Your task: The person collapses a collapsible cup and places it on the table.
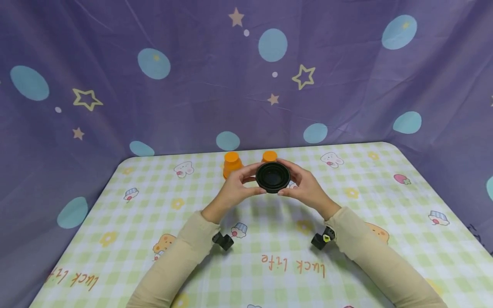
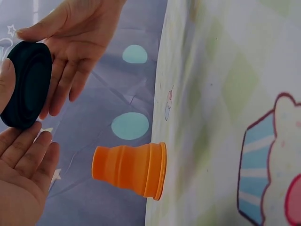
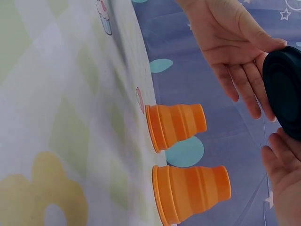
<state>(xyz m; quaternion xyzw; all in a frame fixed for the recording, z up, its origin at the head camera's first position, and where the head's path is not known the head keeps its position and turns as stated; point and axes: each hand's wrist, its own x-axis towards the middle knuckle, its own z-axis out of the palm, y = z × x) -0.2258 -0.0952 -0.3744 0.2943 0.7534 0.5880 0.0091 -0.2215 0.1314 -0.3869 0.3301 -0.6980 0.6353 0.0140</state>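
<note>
A round, dark collapsible cup, folded flat into a ringed disc, is held up above the table between both hands. My left hand grips its left rim with the thumb at the near edge and the fingers behind. Opposite it, my right hand holds the right rim the same way. Farther back, two orange stepped cups stand with their narrow ends up: the left orange cup beside the left fingers, and the right orange cup partly hidden behind the dark disc.
A green-and-white checked tablecloth with cartoon prints covers the table. Behind its far edge hangs a purple curtain patterned with stars and blue ovals. Small black cameras are strapped at both wrists.
</note>
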